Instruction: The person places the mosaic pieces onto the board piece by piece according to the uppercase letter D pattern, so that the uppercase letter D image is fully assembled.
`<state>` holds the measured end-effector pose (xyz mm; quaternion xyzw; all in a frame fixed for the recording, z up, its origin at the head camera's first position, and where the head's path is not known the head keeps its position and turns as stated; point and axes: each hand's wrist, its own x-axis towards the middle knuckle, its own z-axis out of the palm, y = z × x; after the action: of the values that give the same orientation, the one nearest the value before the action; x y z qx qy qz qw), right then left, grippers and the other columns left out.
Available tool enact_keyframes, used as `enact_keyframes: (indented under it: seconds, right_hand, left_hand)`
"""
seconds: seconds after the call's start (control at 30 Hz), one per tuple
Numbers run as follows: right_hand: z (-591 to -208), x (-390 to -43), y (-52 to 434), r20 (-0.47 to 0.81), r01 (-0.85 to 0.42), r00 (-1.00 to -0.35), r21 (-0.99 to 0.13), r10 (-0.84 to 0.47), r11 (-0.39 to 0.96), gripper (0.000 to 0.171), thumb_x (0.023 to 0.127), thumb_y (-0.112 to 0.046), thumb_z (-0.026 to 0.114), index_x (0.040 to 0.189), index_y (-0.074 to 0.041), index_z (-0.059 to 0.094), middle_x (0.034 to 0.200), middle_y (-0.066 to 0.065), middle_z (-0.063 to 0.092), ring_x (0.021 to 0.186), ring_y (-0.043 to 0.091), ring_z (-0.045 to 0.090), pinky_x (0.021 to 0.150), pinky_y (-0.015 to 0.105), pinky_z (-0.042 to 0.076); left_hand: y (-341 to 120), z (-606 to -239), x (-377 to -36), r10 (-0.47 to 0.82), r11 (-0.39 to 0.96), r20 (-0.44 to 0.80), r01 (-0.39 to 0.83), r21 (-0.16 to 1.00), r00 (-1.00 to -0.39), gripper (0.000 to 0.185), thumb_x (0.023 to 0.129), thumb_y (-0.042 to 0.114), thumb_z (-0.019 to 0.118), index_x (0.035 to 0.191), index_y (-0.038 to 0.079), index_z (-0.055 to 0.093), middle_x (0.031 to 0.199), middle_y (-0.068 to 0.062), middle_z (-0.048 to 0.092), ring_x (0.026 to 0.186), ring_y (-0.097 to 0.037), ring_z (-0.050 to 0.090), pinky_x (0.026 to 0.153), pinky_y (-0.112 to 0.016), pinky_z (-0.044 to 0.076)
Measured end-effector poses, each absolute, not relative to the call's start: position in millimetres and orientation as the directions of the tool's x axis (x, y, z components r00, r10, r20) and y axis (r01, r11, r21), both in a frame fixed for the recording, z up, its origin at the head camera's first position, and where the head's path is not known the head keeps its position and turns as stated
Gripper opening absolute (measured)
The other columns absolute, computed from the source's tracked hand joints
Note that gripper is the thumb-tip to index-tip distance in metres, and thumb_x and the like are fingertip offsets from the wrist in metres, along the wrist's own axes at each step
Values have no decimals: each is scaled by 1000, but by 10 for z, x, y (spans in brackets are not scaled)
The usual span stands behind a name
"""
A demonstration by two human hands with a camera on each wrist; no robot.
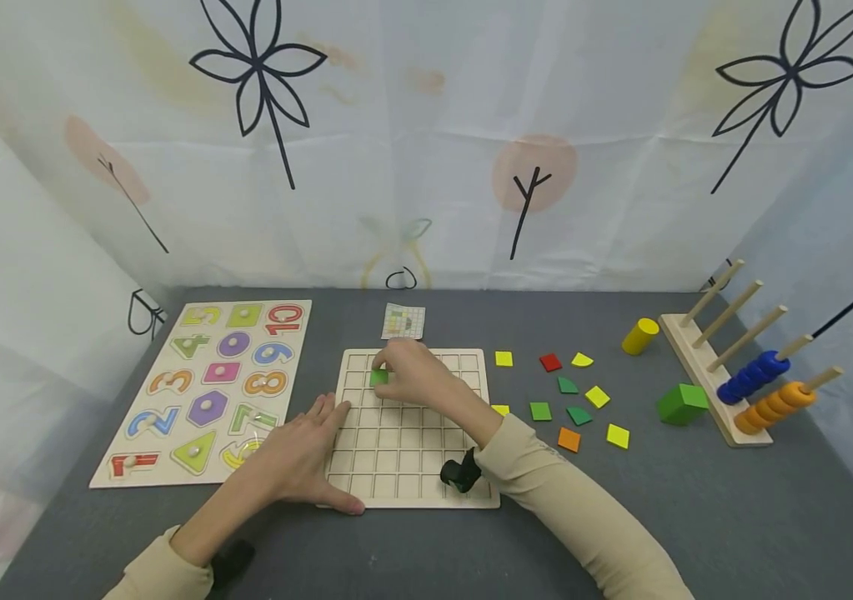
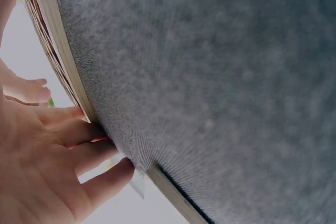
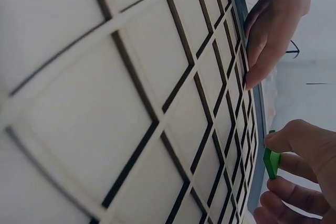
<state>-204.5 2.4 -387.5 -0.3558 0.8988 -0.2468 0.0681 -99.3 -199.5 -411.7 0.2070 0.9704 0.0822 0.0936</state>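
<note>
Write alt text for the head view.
A right hand pinches a green tile over a wooden grid board while the left hand rests flat on the board's left edge. A number puzzle lies left; loose tiles and a peg rack lie right.

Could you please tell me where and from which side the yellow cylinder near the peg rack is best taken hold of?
Take the yellow cylinder across its curved sides, around the middle, coming from above. It lies tipped on its side on the grey mat, so the round flanks probably offer the steadiest grip. The peg rack stands close on its right, so approach from the left.
</note>
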Motion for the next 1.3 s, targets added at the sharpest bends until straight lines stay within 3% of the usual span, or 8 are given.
enact_keyframes:
  seconds: [0.2, 0.3, 0.47, 0.63, 0.9, 1.03, 1.3]
  right_hand:
    - [-3901, -2079, -87, 44, -616, -734, -462, -678, 638, 17, 87, -4, 71, 102, -4, 80, 105, 10, 77, 98, 22, 70, 84, 33, 58]
    - [-3924, -2097, -117, 26, -611, -737, -453, -675, 649, 13, 89, -7, 73, 100, -5, 80, 106, 10, 77, 99, 22, 70, 86, 34, 58]
    - [-3960, -2112, -140, 8, -594, -747, -458, -665, 661, 11, 90, -7, 74, 98, -5, 81, 106, 9, 77, 91, 17, 67, 78, 28, 55]
    - [-3977, -2118, -144, 8, -592, -747, -464, -665, 659, 8, 90, -8, 74, 94, -5, 81, 98, 8, 78, 72, 11, 53, 64, 21, 42]
    - [-3992, -2123, -138, -11, -576, -754, -468, -656, 670, 9, 90, -9, 77, 95, -4, 81, 84, 8, 75, 63, 8, 44, 60, 19, 36]
    - [-3988, -2116, -135, -16, -574, -755, -467, -655, 673, 8, 90, -11, 78, 93, -4, 81, 81, 7, 74, 63, 8, 44, 61, 20, 36]
    - [-3983, -2080, -139, -5, -590, -755, -430, -655, 683, 12, 90, -13, 79, 98, -5, 81, 100, 7, 79, 74, 10, 56, 66, 21, 45]
  left_hand:
    - [-1990, -4115, -995, 412, 903, -161, 377, 206, -897, 141, 53, 84, 80, 153, -6, 38, 157, -35, 39, 145, -51, 43, 106, -64, 48]
    - [-1988, -4115, -997, 409, 904, -168, 372, 212, -897, 141, 53, 84, 80, 153, -6, 37, 157, -34, 39, 145, -51, 42, 106, -65, 48]
    - [-1987, -4120, -997, 409, 903, -170, 371, 217, -896, 142, 53, 84, 81, 153, -6, 37, 157, -35, 38, 146, -51, 41, 107, -64, 47]
    - [-1990, -4117, -994, 409, 903, -170, 369, 221, -897, 142, 53, 83, 81, 153, -6, 37, 157, -35, 38, 146, -51, 41, 107, -64, 47]
    - [-1994, -4129, -1002, 413, 900, -167, 373, 226, -895, 142, 53, 83, 81, 153, -7, 36, 157, -36, 38, 147, -50, 39, 110, -63, 46]
    - [-1995, -4135, -1004, 413, 900, -168, 373, 224, -895, 142, 53, 83, 81, 153, -8, 36, 157, -36, 38, 147, -50, 39, 110, -63, 46]
    - [-1985, -4123, -1002, 413, 901, -180, 371, 227, -893, 142, 54, 83, 81, 153, -7, 35, 157, -36, 38, 147, -51, 38, 110, -64, 45]
